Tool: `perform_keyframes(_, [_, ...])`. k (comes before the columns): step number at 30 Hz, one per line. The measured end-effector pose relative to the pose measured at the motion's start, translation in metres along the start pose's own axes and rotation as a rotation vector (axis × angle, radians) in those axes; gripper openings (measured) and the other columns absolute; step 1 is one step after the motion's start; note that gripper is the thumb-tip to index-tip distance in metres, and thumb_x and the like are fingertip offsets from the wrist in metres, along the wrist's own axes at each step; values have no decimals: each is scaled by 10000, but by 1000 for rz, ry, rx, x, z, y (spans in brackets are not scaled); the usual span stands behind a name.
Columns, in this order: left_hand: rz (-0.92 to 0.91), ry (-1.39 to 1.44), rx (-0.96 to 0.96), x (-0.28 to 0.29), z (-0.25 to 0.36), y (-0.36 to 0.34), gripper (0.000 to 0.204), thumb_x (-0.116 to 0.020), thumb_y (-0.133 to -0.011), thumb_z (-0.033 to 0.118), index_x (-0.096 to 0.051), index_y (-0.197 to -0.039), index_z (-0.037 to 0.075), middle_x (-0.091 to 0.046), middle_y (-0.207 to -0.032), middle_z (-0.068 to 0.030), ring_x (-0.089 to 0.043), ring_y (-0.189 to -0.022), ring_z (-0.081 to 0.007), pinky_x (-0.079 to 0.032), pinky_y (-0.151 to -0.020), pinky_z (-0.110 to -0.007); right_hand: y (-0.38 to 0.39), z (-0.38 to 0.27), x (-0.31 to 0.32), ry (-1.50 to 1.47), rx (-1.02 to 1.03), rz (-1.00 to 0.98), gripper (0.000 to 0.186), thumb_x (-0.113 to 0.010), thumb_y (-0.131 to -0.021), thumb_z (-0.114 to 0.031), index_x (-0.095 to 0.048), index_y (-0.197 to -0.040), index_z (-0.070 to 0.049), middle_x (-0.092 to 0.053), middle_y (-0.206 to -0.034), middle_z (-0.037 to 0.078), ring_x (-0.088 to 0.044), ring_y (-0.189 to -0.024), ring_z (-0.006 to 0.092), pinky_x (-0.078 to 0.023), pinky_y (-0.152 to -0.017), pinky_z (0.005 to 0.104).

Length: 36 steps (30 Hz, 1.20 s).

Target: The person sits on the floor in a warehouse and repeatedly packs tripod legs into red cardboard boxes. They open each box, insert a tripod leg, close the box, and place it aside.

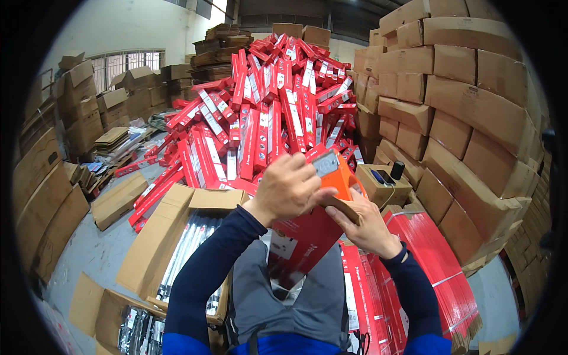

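Note:
A long red carton stands tilted between my legs, with its top end open and a brown inner flap showing. An orange piece with a grey plate is at that open end; I cannot make out what it is. My right hand grips the carton's top from the right, thumb on the flap. Over the left side of the opening is my left hand, its fingers curled and its thumb stretched toward the flap. Whatever those fingers may hold is hidden.
Ahead rises a big heap of red cartons. Open brown boxes with wrapped tubes and black packets stand at left. Strapped flat red cartons lie right, near a box bearing a phone. Stacked brown boxes wall the right.

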<state>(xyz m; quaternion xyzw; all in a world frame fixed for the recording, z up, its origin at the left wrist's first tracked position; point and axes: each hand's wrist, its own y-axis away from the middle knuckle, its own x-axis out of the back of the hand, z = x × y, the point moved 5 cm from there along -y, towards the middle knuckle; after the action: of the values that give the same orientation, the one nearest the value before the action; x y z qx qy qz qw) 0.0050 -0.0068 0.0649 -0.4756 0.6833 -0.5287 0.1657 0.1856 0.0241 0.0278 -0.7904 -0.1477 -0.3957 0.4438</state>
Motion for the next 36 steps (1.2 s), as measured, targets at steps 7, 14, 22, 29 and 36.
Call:
perform_keyframes(7, [109,-61,-57,19,32,24,494,-777,-848,416,-474,-565,146,-436,-574,6,-443,-506,-180,-294,-475,-334,-9,0,-7,-9,173,63,268,-682,-967,-330,-747,-1131,-129,-585,-902,180,-620,-825,375,-501,-722,463])
perform_keyframes(14, [61,120,-150,29,65,45,571,-781,-798,522,-397,-558,174,-388,-575,32,-409,-507,-136,-255,-498,-290,2,9,-14,-130,-120,16,358,-591,-1021,-397,-741,-1152,-100,-628,-1009,188,-618,-975,379,-488,-857,477])
perform_keyframes(22, [356,879,532,-55,26,120,1258,-706,-685,858,-325,-1499,-22,-407,-1499,-216,-460,-1366,-341,-373,-1128,-467,26,13,-36,-323,-269,169,476,-520,-1058,-463,-710,-1149,-35,-664,-1039,228,-605,-1054,376,-474,-923,443])
perform_keyframes(29, [62,866,542,-81,72,198,1355,-980,-506,574,-311,-1579,87,-508,-1403,-228,-557,-1232,-395,-483,-1005,-476,51,14,-24,-259,-228,116,528,-657,-952,-548,-715,-1199,-86,-647,-1145,225,-618,-1057,367,-486,-948,415])
perform_keyframes(36, [179,664,651,-50,109,217,1267,-994,-570,474,-312,-1591,161,-447,-1404,-226,-515,-1221,-373,-460,-1003,-459,90,51,-59,-707,-214,-37,741,-492,-983,-689,-649,-1339,-58,-615,-1213,146,-596,-1160,268,-451,-1050,403])
